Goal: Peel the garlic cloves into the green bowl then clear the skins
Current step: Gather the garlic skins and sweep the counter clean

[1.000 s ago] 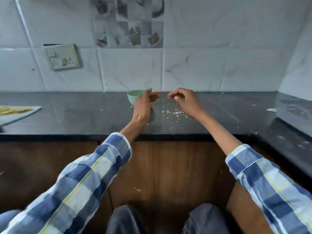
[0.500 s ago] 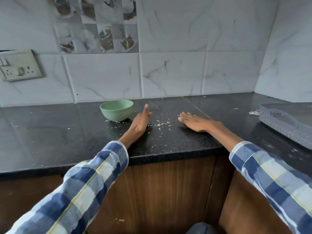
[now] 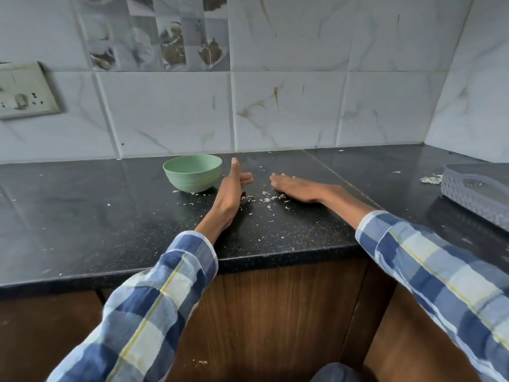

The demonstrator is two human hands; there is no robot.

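Bowl (image 3: 192, 172) stands upright on the counter (image 3: 82, 216), mouth up, round, no long axis. Left hand (image 3: 230, 188) stands on edge just beside it at 3 o'clock, fingers straight, grasping nothing. Right hand (image 3: 296, 186) lies flat, palm down, further right. Skins (image 3: 268, 199) lie scattered between the hands.

Left hand (image 3: 230, 190) edgewise, right hand (image 3: 296, 186) flat.
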